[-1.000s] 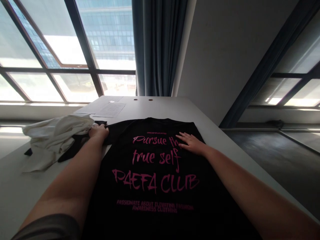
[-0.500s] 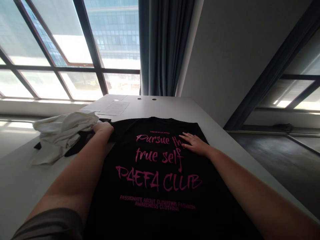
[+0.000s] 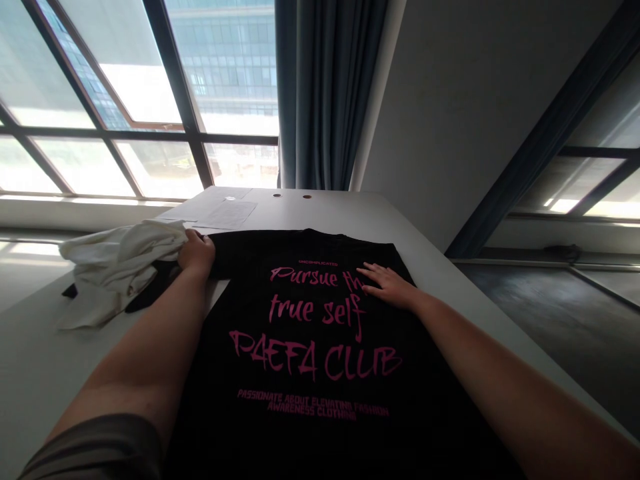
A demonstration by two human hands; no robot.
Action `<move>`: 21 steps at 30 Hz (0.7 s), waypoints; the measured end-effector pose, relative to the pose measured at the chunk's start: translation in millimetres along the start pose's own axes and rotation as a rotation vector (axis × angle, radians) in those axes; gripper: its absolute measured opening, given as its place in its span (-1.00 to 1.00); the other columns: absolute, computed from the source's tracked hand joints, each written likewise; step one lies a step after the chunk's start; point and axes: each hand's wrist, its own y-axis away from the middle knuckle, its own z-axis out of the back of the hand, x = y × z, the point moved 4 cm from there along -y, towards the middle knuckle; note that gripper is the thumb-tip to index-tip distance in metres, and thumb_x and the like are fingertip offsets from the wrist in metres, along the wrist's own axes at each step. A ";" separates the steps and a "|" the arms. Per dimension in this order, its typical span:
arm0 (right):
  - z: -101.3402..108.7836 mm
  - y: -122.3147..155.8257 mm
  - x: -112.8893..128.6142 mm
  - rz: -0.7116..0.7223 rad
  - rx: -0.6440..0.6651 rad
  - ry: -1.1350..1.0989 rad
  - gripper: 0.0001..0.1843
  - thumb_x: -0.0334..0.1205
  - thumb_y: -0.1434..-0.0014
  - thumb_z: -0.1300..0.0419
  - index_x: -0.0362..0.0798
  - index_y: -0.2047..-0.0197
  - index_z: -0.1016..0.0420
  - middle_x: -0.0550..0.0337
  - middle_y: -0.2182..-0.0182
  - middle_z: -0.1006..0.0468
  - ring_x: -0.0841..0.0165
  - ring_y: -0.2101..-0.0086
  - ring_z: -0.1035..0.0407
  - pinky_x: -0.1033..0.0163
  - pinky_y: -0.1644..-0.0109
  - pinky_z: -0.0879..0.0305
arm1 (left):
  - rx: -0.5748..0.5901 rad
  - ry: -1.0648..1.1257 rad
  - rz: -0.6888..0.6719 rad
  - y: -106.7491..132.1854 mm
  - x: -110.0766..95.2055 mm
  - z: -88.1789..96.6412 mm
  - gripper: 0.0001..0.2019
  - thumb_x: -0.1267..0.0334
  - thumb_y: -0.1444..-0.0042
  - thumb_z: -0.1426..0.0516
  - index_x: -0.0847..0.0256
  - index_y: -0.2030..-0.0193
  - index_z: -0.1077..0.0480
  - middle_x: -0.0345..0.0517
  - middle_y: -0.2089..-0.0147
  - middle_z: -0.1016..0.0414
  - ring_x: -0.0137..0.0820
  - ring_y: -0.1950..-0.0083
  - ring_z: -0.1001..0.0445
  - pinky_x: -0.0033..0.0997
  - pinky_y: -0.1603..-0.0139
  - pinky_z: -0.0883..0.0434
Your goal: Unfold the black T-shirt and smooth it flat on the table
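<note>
A black T-shirt [image 3: 300,447] with pink lettering lies spread over the table, its collar toward the far end. My left hand [image 3: 197,253] is closed on the end of the shirt's left sleeve, close beside a crumpled white cloth [image 3: 115,257]. On the upper right of the shirt, my right hand [image 3: 387,287] rests flat with its fingers spread, partly covering the print. The right sleeve is not visible beyond my right hand and forearm.
The white table [image 3: 350,210] carries sheets of paper [image 3: 230,215] at its far left. Something black [image 3: 150,290] lies under the white cloth. Beyond are a blue curtain [image 3: 320,100] and large windows [image 3: 230,73]; grey floor [image 3: 540,300] shows at right.
My left hand has drawn the left sleeve outward to the left, and the sleeve now lies straighter. My right hand has stayed flat on the shirt.
</note>
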 end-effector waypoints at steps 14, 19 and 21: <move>-0.2 -0.5 -0.8 0.000 0.016 0.028 -0.19 0.33 -0.38 0.07 0.15 -0.56 -0.06 0.07 -0.54 0.08 -0.04 -0.48 0.18 -0.27 -0.51 0.21 | 0.321 -0.305 -0.145 0.3 -23.4 -11.8 -0.20 -0.21 -0.11 -0.18 0.15 -0.41 -0.21 0.39 -0.14 -0.54 0.30 -0.22 -0.46 0.29 -0.19 -0.35; -0.4 -1.2 -1.3 0.004 0.007 0.030 -0.20 0.32 -0.39 0.07 0.16 -0.56 -0.06 0.06 -0.53 0.06 -0.04 -0.48 0.16 -0.28 -0.51 0.20 | 0.218 -0.280 -0.176 -1.9 -23.1 -1.2 -0.37 -0.03 -0.21 -0.11 0.19 -0.38 -0.26 0.40 -0.14 -0.53 0.22 -0.17 -0.51 0.16 -0.11 -0.41; -0.6 -1.4 -1.8 0.006 0.003 0.032 -0.20 0.32 -0.38 0.06 0.17 -0.55 -0.07 0.07 -0.53 0.05 -0.04 -0.48 0.15 -0.29 -0.51 0.20 | 0.121 -0.238 -0.174 -5.2 -14.1 6.4 -0.45 0.05 -0.28 -0.05 0.19 -0.36 -0.28 0.38 -0.15 -0.52 0.18 -0.15 -0.52 0.14 -0.11 -0.42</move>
